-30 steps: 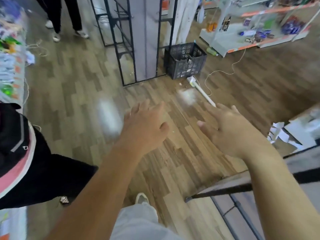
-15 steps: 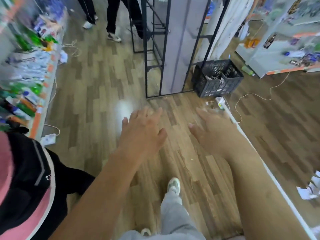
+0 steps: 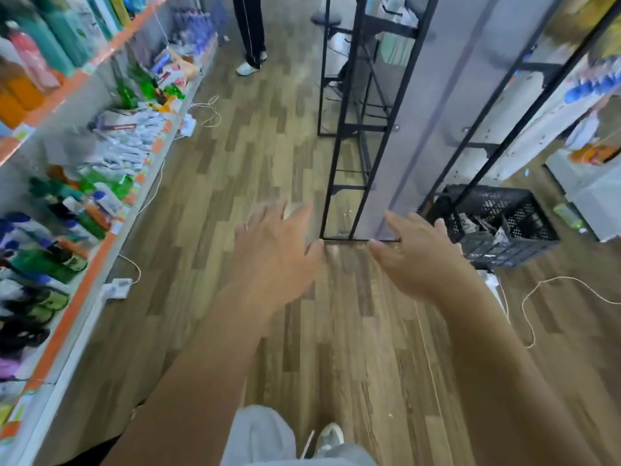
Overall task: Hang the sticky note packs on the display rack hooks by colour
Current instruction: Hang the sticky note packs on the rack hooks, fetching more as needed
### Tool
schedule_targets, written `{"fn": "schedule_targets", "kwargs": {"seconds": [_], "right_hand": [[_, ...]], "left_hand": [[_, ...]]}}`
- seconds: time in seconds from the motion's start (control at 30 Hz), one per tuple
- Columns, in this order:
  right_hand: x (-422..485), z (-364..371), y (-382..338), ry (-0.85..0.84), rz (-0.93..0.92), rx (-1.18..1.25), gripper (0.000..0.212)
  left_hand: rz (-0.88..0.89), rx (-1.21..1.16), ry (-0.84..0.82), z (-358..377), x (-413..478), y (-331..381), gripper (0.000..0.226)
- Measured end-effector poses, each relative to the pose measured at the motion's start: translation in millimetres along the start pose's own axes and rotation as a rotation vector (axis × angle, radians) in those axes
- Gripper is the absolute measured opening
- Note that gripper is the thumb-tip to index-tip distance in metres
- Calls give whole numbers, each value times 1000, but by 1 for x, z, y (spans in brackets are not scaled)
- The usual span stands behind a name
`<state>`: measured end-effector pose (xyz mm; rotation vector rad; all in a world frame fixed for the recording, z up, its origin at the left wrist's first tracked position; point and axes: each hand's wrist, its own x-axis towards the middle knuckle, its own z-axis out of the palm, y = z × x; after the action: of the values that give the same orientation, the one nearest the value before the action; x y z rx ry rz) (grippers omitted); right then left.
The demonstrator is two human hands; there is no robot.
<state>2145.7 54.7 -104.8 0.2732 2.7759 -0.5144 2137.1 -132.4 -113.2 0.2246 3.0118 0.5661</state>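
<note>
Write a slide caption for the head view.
Empty left hand and right hand reach forward above the wood floor, near a black rack.

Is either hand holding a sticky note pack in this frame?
No: the left hand and the right hand are both held out over the wooden floor, fingers spread, nothing in them.

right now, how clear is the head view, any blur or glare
Head view: the shelf goods at left are smeared by motion blur; the left hand and right hand are soft-edged; the wide lens tilts the rack; pale glare lies on the floor ahead; the crate looks sharper.
</note>
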Motion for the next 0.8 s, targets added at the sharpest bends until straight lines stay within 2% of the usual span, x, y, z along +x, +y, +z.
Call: {"fn": "schedule_targets", "kwargs": {"seconds": [0.27,0.57,0.8], "right_hand": [[164,-23,-68,-31,-37,-47,62],[341,-78,-158,101,-7,49,62],[468,-107,-197,73,-45,167,64]], "left_hand": [[-91,-95,8,-5,157,-65,61],[13,-28,26,-65,361,-129,61],[69,-37,-10,-81,510,-152,61]]}}
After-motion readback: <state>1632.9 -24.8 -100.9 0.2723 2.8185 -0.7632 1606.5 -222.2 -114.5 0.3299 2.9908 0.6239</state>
